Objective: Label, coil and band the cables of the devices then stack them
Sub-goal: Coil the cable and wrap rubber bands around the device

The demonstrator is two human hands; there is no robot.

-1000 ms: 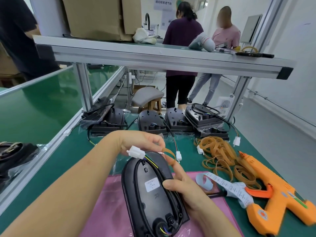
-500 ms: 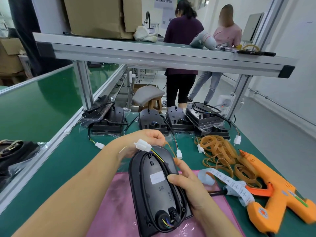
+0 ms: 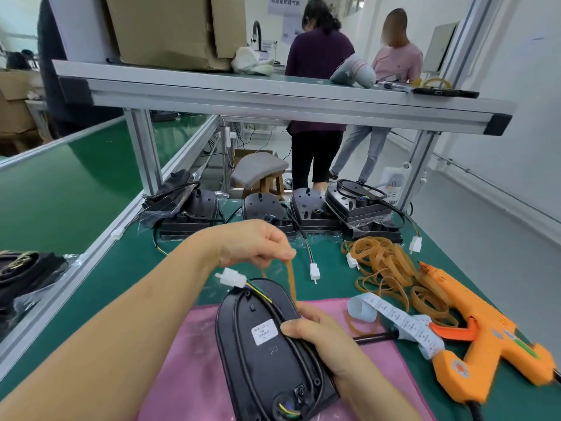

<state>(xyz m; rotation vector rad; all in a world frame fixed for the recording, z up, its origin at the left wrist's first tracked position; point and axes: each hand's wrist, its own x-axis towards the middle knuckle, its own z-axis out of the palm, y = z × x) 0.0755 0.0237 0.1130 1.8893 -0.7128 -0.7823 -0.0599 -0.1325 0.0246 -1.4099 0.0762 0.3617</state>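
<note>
**Banding a black oval plastic device (image 3: pixel 261 357) at the green bench (image 3: pixel 334 284).**
Fingers of the left hand (image 3: pixel 252 243) pinch the tan rubber band (image 3: pixel 290 278) taut; those of the right hand (image 3: pixel 321 338) grip the device, best keeping its coiled black cable (image 3: pixel 238 329) pinned.

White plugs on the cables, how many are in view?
4 plugs. One at the far tip of the held device, one on the bench just beyond, one at the left edge of the rubber bands, one beyond them. Others may be hidden.
</note>
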